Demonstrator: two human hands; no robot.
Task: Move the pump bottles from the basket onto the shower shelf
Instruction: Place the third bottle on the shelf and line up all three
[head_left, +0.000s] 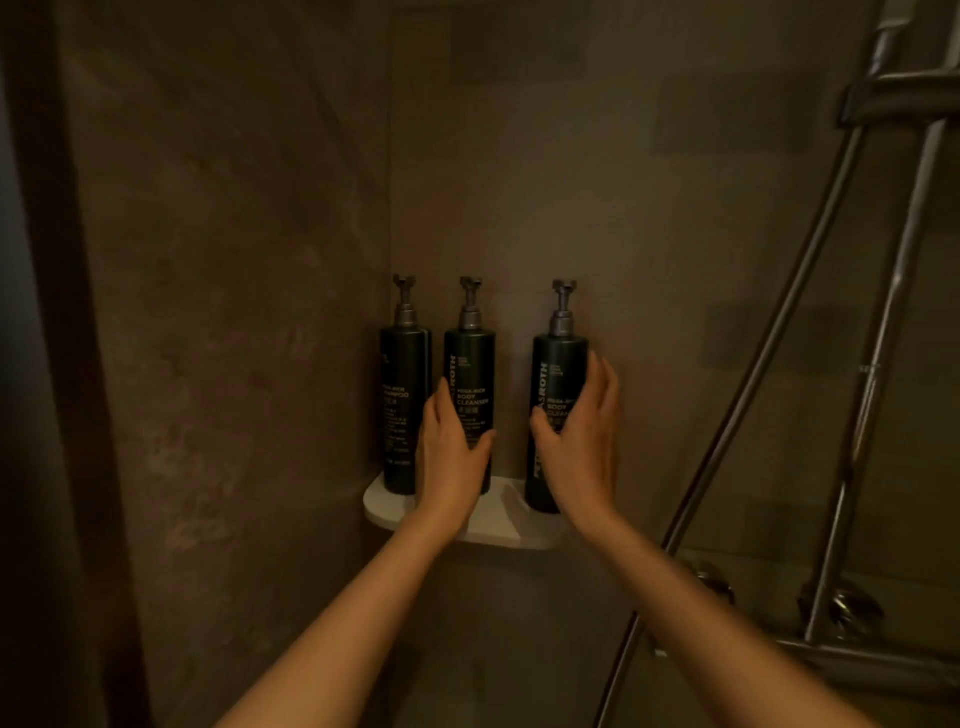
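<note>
Three dark green pump bottles stand upright on a white corner shelf (498, 525) in the shower. The left bottle (402, 384) is against the corner, untouched. My left hand (452, 457) wraps around the lower part of the middle bottle (470, 364). My right hand (582, 447) grips the right bottle (558, 364), which stands near the shelf's right end. Both hands hide the bottles' lower labels. No basket is in view.
Grey tiled walls meet in the corner behind the shelf. A shower hose (769, 364) and a metal riser rail (883, 332) run down the right side, with tap fittings (852, 608) below. A dark door frame (62, 364) edges the left.
</note>
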